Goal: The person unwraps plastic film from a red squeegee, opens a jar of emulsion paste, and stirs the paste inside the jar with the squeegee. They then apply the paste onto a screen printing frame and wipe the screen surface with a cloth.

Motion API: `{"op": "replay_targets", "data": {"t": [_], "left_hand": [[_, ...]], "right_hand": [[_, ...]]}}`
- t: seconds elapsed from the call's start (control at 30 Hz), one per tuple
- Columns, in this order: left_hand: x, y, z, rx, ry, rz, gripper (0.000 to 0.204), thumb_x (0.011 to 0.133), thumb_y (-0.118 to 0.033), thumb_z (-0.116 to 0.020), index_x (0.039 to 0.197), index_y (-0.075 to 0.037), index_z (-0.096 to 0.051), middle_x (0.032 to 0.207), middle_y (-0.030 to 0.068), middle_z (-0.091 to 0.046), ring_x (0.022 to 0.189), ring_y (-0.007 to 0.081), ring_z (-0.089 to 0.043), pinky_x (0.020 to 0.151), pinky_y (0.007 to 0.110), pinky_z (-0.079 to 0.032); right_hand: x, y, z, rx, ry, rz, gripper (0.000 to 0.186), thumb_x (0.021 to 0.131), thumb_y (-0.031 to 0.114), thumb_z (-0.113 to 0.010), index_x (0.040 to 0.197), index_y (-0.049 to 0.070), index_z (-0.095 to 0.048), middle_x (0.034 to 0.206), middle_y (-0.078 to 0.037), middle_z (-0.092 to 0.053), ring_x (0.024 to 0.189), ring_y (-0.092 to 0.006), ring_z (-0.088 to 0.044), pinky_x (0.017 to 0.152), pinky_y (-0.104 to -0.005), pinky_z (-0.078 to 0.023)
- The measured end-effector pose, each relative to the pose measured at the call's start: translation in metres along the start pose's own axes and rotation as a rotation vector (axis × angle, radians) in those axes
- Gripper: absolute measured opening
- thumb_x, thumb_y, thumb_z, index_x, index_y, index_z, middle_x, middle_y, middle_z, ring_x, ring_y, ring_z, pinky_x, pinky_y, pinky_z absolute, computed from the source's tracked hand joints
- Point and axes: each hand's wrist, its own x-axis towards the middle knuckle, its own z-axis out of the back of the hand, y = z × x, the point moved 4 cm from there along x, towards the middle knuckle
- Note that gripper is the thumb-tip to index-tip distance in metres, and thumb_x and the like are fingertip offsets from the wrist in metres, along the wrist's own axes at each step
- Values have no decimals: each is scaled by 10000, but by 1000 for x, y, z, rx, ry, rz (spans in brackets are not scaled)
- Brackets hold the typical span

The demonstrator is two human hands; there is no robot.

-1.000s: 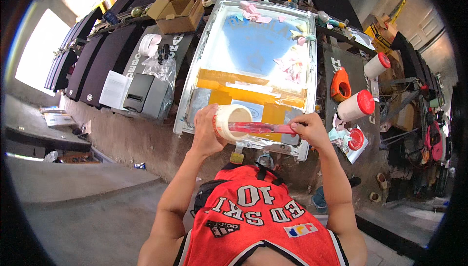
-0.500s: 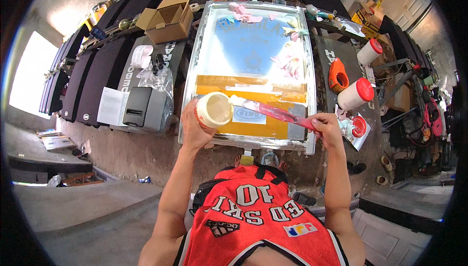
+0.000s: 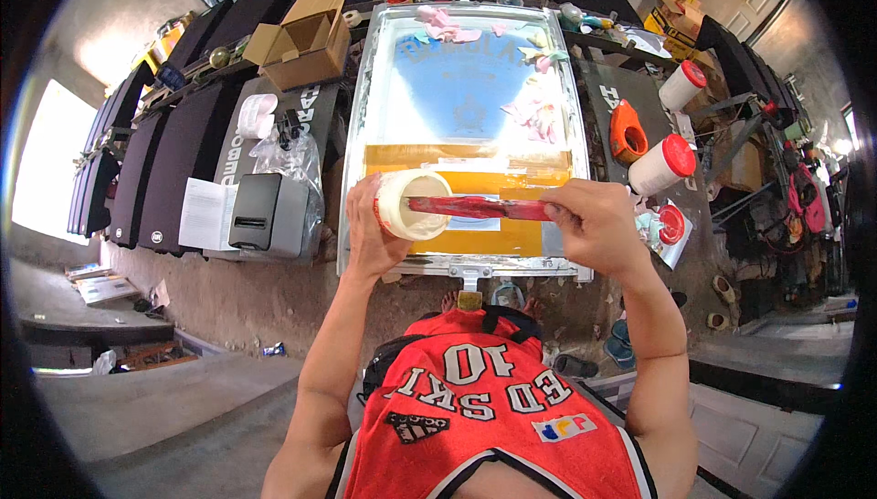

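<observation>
A: Where is the tub (image 3: 391, 217)?
B: Tilted above the frame (image 3: 521, 267), wrapped by the left hand (image 3: 373, 236); the right hand (image 3: 594, 222) grips the red spatula (image 3: 480, 207).
A: Handling?
B: Probably light, stiff, slippery if smeared; best held around the wall.

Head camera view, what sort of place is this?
Probably a screen-printing workshop: a framed print screen lies ahead, black cloth-covered boards lie in rows, and the left hand holds an open cream tub, the right hand a red spatula.
</observation>
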Motion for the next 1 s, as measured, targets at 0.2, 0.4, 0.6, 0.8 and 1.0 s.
{"op": "replay_targets", "data": {"t": [0.2,0.4,0.6,0.8,1.0], "left_hand": [[2,2,0,-61,-96,-83,1046,625,-210,-925,1457,-47,-311,1405,211,-455,1294,389,-469,1092,478,-400],[2,3,-1,-95,-132,-138,1110,617,-244,-936,1479,-64,-260,1408,214,-450,1300,399,-467,1091,494,-400],[4,1,-6,-131,-121,-123,1122,577,-195,-940,1470,-112,-266,1411,230,-423,1286,441,-453,1069,548,-409],[1,4,-9,-132,-133,-120,1102,583,-195,-940,1460,-114,-278,1407,229,-421,1285,442,-455,1061,549,-414],[-1,8,-9,-46,-137,-129,1095,584,-251,-944,1450,-87,-294,1409,228,-442,1282,429,-465,1097,570,-350]], "right_hand": [[19,59,-9,-310,11,310,98,716,132,-660,769,50,-655,671,-71,-602,602,-249,-624,557,-374,-501],[33,93,-13,-515,62,512,144,700,177,-651,692,35,-629,627,-58,-572,588,-199,-611,531,-318,-465],[45,98,-35,-556,177,556,170,702,192,-651,684,23,-643,613,-84,-596,572,-216,-629,513,-328,-472],[51,80,-53,-337,257,400,158,703,169,-647,702,12,-662,682,-151,-659,635,-284,-689,580,-397,-544],[42,41,-66,-163,221,78,96,742,117,-668,744,21,-681,696,-137,-663,658,-304,-679,612,-423,-537]]}}
